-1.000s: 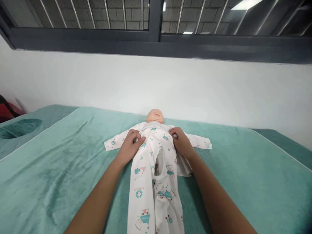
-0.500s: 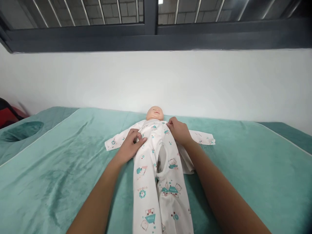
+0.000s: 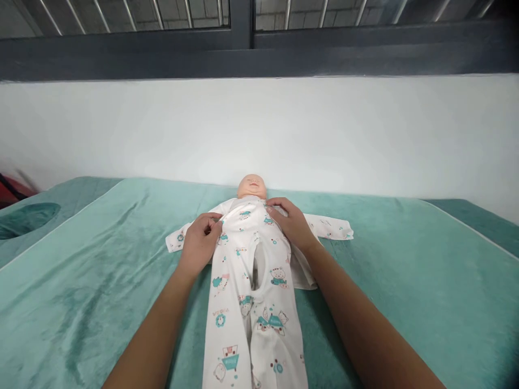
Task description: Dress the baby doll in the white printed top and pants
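Observation:
A baby doll [image 3: 252, 186] lies on its back in a white long-sleeved top [image 3: 330, 227] with its sleeves spread to both sides. White printed baby trousers [image 3: 275, 286] with an open crotch lie over the doll's front, waist end near the neck and legs towards me. My left hand [image 3: 201, 237] is closed in a pinch on the left edge of the trousers, over the left sleeve. My right hand [image 3: 290, 221] has its thumb and fingers together on the trousers' upper right corner, just below the doll's chin. The doll's body and legs are hidden under the cloth.
A green plush cover [image 3: 121, 270] spreads under the doll, with a round hollow [image 3: 30, 219] at far left. Behind it rises a white wall [image 3: 259, 129] below a dark window frame [image 3: 259, 60] with bars. A red and black item [image 3: 12, 190] shows at the left edge.
My left hand has moved outward to the trousers' left edge and closed more. My right hand has shifted slightly inward along the top edge. The whole view has shifted a little.

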`<state>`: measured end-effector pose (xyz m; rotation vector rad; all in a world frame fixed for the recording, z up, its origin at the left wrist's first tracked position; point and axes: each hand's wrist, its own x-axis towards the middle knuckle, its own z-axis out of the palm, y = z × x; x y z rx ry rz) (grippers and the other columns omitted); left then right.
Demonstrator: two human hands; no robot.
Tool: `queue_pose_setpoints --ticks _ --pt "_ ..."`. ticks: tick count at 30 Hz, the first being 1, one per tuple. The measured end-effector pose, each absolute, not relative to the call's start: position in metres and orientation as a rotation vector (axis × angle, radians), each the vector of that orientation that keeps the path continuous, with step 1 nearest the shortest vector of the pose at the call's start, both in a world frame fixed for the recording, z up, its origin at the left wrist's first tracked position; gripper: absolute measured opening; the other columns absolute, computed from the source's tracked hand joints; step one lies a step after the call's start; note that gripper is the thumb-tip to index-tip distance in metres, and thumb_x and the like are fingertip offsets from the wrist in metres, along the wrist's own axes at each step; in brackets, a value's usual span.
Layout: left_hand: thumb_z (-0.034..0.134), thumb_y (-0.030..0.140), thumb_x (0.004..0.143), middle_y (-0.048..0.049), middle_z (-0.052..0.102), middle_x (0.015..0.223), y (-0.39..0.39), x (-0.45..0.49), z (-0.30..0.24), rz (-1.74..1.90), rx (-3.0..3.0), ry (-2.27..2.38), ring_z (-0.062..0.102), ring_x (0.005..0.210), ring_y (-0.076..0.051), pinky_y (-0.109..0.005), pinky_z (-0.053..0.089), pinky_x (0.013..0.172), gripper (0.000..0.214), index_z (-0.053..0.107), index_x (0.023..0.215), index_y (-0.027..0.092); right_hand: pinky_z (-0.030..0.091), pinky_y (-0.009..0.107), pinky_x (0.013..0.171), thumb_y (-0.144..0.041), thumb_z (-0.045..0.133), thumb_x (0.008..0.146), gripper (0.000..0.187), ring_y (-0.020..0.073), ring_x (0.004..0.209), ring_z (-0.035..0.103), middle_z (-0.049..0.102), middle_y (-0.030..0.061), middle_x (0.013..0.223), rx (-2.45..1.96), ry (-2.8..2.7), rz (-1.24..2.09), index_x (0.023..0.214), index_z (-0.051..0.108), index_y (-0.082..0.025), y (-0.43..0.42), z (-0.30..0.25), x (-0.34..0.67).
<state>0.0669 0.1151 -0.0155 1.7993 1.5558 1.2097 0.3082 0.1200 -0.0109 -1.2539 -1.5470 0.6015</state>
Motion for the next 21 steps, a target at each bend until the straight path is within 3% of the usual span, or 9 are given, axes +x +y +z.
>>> queue_pose_setpoints --ticks 6,8,11,13,16,21 --pt "0.049 0.027 0.084 -0.0028 0.066 0.104 0.118 0.067 -0.024 1.259 1.945 1.608 0.059 0.091 -0.019 -0.031 0.044 0.082 0.027 0.044 0.058 0.021 0.038 0.036 0.1 -0.033 0.058 0.087 0.021 0.0196 0.115 0.051 0.059 0.0035 0.12 -1.224 -1.824 0.407 0.106 0.059 -0.024 0.093 0.015 0.279" --pt "0.05 0.029 0.084 -0.0026 0.066 0.103 0.119 0.067 -0.027 1.242 1.964 1.561 0.059 0.093 -0.018 -0.03 0.044 0.081 0.026 0.045 0.059 0.021 0.042 0.035 0.088 -0.035 0.057 0.089 0.014 0.0199 0.1 0.055 0.064 0.0041 0.104 -1.24 -2.055 0.274 0.094 0.061 -0.022 0.071 0.03 0.264" --pt "0.05 0.032 0.085 -0.0026 0.067 0.101 0.12 0.067 -0.029 1.208 1.89 1.504 0.059 0.094 -0.018 -0.029 0.044 0.084 0.027 0.047 0.06 0.021 0.038 0.031 0.064 -0.046 0.053 0.091 0.034 0.0167 0.068 0.054 0.061 0.0021 0.071 -1.192 -2.519 0.217 0.071 0.058 -0.019 0.02 0.046 0.238" --pt "0.05 0.034 0.085 -0.0028 0.067 0.101 0.119 0.067 -0.03 1.205 1.827 1.492 0.059 0.094 -0.018 -0.029 0.043 0.086 0.028 0.048 0.06 0.021 0.035 0.03 0.056 -0.055 0.058 0.084 0.04 0.016 0.058 0.053 0.06 0.0015 0.063 -1.151 -2.712 0.272 0.066 0.058 -0.02 -0.018 0.042 0.222" --pt "0.05 0.035 0.085 -0.0031 0.066 0.101 0.119 0.067 -0.031 1.244 1.83 1.475 0.058 0.094 -0.018 -0.03 0.042 0.088 0.028 0.049 0.061 0.021 0.035 0.032 0.051 -0.047 0.072 0.07 0.031 0.0206 0.054 0.056 0.063 0.0061 0.062 -1.274 -2.803 0.089 0.071 0.063 -0.018 -0.067 0.009 0.203" --pt "0.043 0.041 0.091 -0.0044 0.064 0.091 0.115 0.065 -0.035 1.293 1.895 1.524 0.057 0.087 -0.019 -0.03 0.043 0.081 0.028 0.053 0.074 0.021 0.039 0.033 0.052 -0.021 0.062 0.075 0.002 0.0239 0.062 0.062 0.067 0.008 0.068 -1.357 -2.459 -0.374 0.075 0.063 -0.02 -0.117 -0.05 0.188"
